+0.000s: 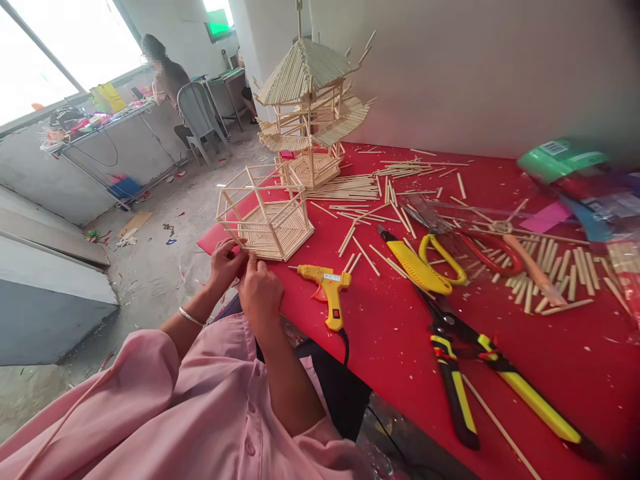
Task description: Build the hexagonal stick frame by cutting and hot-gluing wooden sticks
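As the head camera looks down over a pink shirt (215, 407), both hands are right at the near-left corner of an open six-sided stick frame (265, 230), and that's where the action is! The left hand (223, 263), bracelet (192, 317) on the wrist, has its fingers bent and drawn in narrow at the base's edge; the right hand (262, 293) sits just beside it, curled, thumb and fingertips up against that same edge. What lies between the fingertips is hidden, so whether either one grips, I cannot tell.

The frame stands upright at the near edge of the red table (385, 340), slatted floor below, thin posts and a top ring above. Right behind it rises a tiered stick pagoda (313, 73) with a peaked roof. Just right of the hands, a yellow glue gun (327, 290) lies on its side, nozzle towards the frame, black cord trailing over the edge. Loose sticks (350, 188) spread beyond it; further right come a yellow utility knife (415, 263), black-and-yellow shears (447, 327) with handles splayed, and a heap of short sticks (555, 267). Across the room, well apart, another person (175, 80) sits on a grey chair (197, 110).
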Action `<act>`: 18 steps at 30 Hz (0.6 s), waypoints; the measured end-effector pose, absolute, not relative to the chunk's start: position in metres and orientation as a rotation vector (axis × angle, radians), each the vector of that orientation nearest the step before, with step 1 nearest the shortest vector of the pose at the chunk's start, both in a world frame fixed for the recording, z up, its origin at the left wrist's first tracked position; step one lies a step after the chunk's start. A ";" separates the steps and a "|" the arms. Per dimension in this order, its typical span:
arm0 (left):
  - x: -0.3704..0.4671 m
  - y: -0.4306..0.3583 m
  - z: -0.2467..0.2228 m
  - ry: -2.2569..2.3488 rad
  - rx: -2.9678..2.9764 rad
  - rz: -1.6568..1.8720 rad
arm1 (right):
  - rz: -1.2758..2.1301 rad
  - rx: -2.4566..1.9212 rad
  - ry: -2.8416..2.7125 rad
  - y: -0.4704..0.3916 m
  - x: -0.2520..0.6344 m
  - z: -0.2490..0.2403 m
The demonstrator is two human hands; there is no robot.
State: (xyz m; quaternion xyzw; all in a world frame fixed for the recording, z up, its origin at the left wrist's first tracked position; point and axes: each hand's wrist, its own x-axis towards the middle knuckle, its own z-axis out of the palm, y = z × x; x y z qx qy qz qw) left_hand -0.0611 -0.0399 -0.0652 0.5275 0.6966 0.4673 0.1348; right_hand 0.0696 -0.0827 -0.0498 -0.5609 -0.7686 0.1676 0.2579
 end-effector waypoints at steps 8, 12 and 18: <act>-0.060 -0.041 -0.062 2.042 1.597 1.325 | 0.504 -1.525 -2.119 -0.082 0.070 -0.049; -0.058 -0.042 -0.061 2.032 1.582 1.333 | 0.492 -1.527 -2.107 -0.083 0.070 -0.049; -0.058 -0.041 -0.061 2.025 1.560 1.347 | 0.482 -1.536 -2.111 -0.083 0.070 -0.049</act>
